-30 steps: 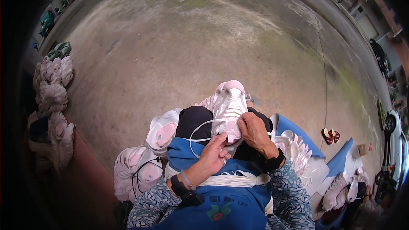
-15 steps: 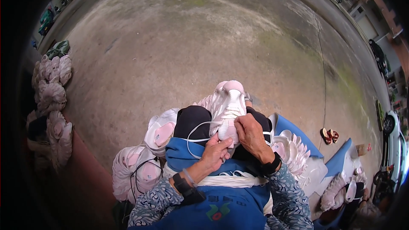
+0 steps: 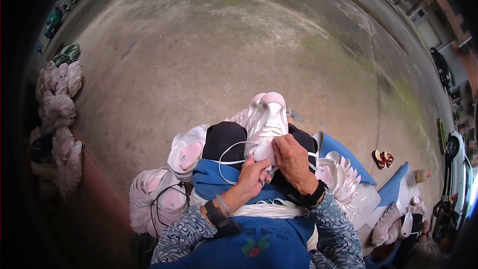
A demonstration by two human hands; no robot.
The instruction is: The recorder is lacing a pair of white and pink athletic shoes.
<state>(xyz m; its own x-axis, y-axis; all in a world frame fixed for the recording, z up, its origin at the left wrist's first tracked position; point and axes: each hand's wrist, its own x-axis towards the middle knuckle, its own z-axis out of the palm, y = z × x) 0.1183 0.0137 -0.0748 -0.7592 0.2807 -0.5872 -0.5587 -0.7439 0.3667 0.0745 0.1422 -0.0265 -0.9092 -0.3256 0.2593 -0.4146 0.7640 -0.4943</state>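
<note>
A white and pink sneaker upper (image 3: 272, 118) lies between my knees, its pink toe pointing away from me. White lace crosses its front, and a loose length of lace (image 3: 222, 161) loops out to the left over my dark-clad knee. My left hand (image 3: 251, 175) pinches the tongue end of the upper between thumb and fingers. Beside it, my right hand (image 3: 294, 162) has its fingers closed against the upper's right edge; what sits between those fingertips is hidden. A bundle of white laces (image 3: 269, 210) lies across my lap on the blue apron (image 3: 271, 236).
Stacked pink and white uppers stand left of me (image 3: 159, 201) and right of me (image 3: 338, 174). More piles (image 3: 62, 109) line the far left. Blue-and-white sheeting (image 3: 393, 187), a pair of sandals (image 3: 382, 159) and a person's stack of uppers are at right. A white car (image 3: 458, 169) is parked beyond.
My right hand has shifted slightly left along the upper's edge. The left hand keeps its pinch, with the thumb now lying further over the tongue. The lace loop hangs much as before.
</note>
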